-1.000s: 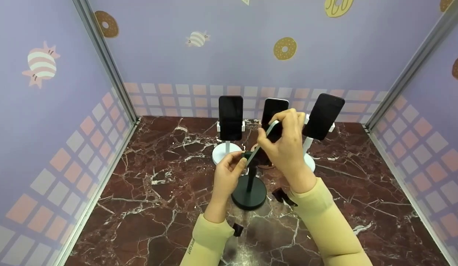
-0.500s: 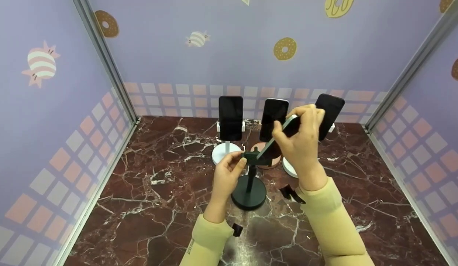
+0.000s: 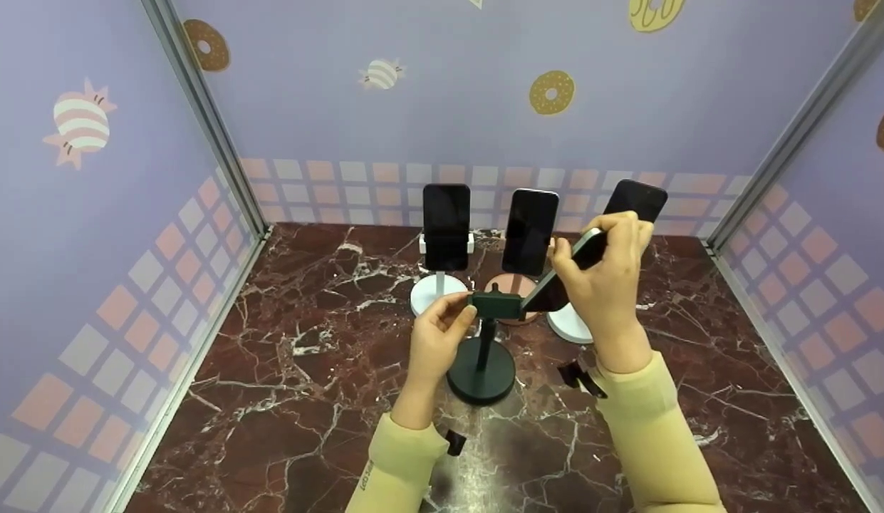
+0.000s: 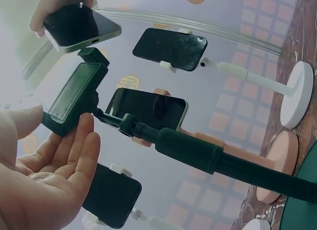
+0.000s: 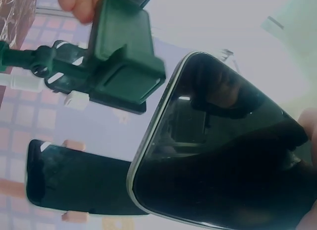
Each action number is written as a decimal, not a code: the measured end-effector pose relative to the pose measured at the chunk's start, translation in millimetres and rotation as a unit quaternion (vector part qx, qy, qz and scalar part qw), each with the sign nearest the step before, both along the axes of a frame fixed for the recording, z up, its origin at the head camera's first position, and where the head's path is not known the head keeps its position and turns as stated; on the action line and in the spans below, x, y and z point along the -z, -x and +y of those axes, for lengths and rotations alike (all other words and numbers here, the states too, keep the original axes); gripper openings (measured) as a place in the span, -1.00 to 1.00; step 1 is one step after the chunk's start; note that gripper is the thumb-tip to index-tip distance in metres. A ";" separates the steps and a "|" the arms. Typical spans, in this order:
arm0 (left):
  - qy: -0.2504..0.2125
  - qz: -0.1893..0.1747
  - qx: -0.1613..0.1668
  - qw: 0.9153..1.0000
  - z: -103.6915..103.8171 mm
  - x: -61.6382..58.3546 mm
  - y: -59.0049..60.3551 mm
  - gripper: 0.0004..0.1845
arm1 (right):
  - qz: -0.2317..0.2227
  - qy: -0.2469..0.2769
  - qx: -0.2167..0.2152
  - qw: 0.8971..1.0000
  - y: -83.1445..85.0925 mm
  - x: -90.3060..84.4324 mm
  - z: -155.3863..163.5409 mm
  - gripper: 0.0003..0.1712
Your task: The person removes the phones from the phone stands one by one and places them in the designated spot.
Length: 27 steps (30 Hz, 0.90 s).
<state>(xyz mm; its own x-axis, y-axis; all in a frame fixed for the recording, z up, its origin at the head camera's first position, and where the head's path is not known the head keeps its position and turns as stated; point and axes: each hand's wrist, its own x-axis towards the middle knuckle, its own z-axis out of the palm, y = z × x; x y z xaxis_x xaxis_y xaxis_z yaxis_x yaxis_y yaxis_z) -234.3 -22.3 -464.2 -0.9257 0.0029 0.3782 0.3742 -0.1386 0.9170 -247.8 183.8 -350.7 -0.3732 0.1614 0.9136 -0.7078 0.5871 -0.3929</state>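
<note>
Left hand: fingers curled round the left end of the clamp, pinching it.
Right hand: grips a phone by its upper part, tilted, lower end just beside the clamp's right end.
Clamp: empty, atop the dark stand at the table's middle.
Behind: three phones on stands, left, middle, right, the last partly hidden by the right hand.
Walls: lilac, with doughnut and sweet prints.

Both forearms in yellow sleeves, extended forward over tabletop centre. Left hand raised, fingers loosely curved, thumb and fingertips pinching. Right hand higher, toward the far edge, fingers and thumb curled in a grip, wrist bent.
</note>
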 end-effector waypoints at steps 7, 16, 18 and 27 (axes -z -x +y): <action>0.006 0.018 0.006 1.000 -2.3 17.8 4.2 -0.31 | -0.008 0.001 0.021 1.000 1.8 14.0 16.7 -0.66; 0.119 0.011 -0.039 0.992 4.9 51.3 19.3 -0.38 | -0.049 -0.013 0.039 0.998 2.8 43.2 35.5 -0.70; 0.141 0.002 -0.038 0.989 7.2 56.4 21.5 -0.39 | -0.063 -0.020 0.046 0.997 3.4 51.1 38.7 -0.70; 0.168 -0.006 -0.020 0.986 15.6 69.7 27.0 -0.51 | -0.112 -0.061 0.071 0.989 5.1 87.4 50.4 -0.66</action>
<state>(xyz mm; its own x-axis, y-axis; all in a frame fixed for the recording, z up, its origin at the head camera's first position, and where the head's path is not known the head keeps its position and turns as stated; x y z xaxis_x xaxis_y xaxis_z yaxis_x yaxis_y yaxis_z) -261.4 -6.7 -533.9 -0.9321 0.0885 0.3512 0.3619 0.1881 0.9130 -252.8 234.2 -438.1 -0.5499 0.1203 0.8265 -0.5184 0.7267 -0.4507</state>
